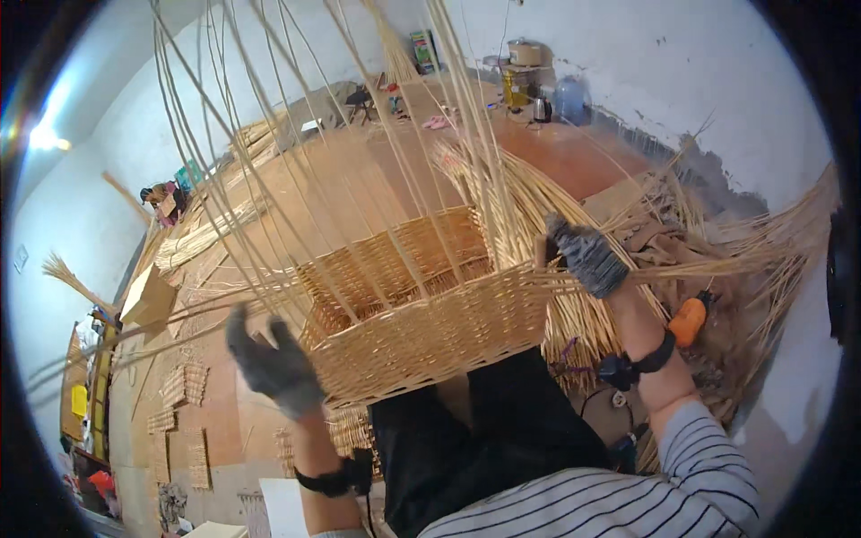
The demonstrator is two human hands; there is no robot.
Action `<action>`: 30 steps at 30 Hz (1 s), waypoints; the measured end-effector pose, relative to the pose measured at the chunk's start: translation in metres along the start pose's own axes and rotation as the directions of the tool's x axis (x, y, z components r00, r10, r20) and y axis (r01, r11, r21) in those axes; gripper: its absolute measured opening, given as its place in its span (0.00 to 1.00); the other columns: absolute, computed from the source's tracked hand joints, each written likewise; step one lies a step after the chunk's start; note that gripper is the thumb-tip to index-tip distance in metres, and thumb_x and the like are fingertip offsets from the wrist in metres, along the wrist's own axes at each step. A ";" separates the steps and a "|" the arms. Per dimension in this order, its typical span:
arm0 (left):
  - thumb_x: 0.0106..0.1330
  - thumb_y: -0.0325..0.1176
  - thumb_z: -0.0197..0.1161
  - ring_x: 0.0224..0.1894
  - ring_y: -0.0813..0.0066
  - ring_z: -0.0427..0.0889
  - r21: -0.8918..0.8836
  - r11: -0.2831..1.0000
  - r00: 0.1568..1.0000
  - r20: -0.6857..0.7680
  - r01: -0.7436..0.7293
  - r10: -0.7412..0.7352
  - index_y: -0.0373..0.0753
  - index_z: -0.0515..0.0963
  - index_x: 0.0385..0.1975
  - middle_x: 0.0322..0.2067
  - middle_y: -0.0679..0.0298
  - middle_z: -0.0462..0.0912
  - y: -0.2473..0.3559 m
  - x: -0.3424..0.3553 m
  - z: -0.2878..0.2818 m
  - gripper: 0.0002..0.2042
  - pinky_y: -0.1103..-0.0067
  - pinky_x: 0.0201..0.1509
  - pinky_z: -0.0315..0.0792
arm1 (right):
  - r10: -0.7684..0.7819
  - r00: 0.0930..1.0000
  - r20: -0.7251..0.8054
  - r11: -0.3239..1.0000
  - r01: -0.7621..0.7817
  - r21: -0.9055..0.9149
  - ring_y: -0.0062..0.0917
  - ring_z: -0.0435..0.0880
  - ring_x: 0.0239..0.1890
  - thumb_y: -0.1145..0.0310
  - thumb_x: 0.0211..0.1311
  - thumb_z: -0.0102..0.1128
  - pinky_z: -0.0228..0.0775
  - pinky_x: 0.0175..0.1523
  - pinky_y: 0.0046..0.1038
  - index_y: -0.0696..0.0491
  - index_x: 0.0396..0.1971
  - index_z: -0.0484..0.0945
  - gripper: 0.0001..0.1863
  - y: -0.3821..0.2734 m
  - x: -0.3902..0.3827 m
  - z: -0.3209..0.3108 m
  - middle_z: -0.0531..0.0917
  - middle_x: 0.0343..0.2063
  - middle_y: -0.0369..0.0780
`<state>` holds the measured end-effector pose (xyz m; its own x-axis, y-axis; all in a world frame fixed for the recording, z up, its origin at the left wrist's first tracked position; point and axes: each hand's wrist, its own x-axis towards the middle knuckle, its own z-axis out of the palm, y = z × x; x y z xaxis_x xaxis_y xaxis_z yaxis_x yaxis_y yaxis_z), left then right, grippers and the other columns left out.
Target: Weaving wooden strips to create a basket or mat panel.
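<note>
A rectangular wicker basket (439,330) of tan woven rods rests over my lap, its hollow inside facing up. Long upright willow rods (399,255) rise from its walls and spread toward the top of the view. Beside the basket's left end, my left hand (276,366) in a grey glove has its fingers apart and holds nothing. My right hand (589,258), also gloved, is closed at the right end, around a tool with a brown, wood-like end (541,254). The rest of that tool is hidden by the glove. Loose rods stick out sideways at both ends of the basket.
A big bundle of rods (529,193) lies behind and right of the basket. More rods (780,255) heap against the right wall, near an orange object (688,321). Woven pieces (186,384) lie on the left floor near a cardboard box (148,296).
</note>
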<state>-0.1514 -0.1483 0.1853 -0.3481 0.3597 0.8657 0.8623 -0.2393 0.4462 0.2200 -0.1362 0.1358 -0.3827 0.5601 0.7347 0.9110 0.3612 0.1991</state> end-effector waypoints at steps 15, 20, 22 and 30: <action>0.46 0.38 0.58 0.32 0.68 0.75 -0.541 0.838 0.608 0.689 0.069 0.395 0.45 0.74 0.26 0.27 0.66 0.76 0.145 -0.079 0.004 0.08 0.72 0.37 0.60 | 0.769 0.458 0.447 0.350 -0.886 0.306 0.29 0.74 0.38 0.61 0.50 0.46 0.65 0.40 0.25 0.57 0.39 0.69 0.18 -0.070 -0.156 0.032 0.74 0.36 0.45; 0.52 0.39 0.54 0.29 0.67 0.75 -0.733 0.642 0.546 0.450 -0.224 0.706 0.43 0.70 0.28 0.28 0.65 0.77 0.096 -0.070 -0.032 0.08 0.71 0.31 0.64 | 0.652 0.710 0.267 0.658 -0.704 0.266 0.30 0.69 0.46 0.60 0.51 0.45 0.60 0.47 0.23 0.58 0.44 0.66 0.21 -0.001 0.032 0.028 0.70 0.43 0.45; 0.52 0.38 0.54 0.27 0.67 0.75 -0.749 0.641 0.566 0.460 -0.166 0.684 0.43 0.70 0.28 0.26 0.65 0.77 0.098 -0.070 -0.027 0.08 0.72 0.28 0.65 | 0.649 0.698 0.303 0.686 -0.709 0.163 0.30 0.69 0.46 0.61 0.51 0.45 0.60 0.47 0.23 0.58 0.43 0.66 0.21 0.019 0.047 0.052 0.71 0.42 0.45; 0.48 0.35 0.57 0.18 0.64 0.74 -0.638 0.769 0.647 0.603 0.039 0.467 0.43 0.70 0.25 0.14 0.61 0.73 0.102 -0.067 -0.038 0.07 0.73 0.21 0.64 | 0.627 0.693 0.355 0.737 -0.675 0.017 0.29 0.71 0.42 0.62 0.52 0.45 0.62 0.45 0.24 0.58 0.41 0.67 0.19 0.039 0.041 0.081 0.72 0.38 0.43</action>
<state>-0.0542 -0.2309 0.1813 0.3994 0.6644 0.6317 0.4154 -0.7454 0.5213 0.2273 -0.0391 0.1213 0.2511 0.8796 0.4039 0.9275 -0.0993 -0.3604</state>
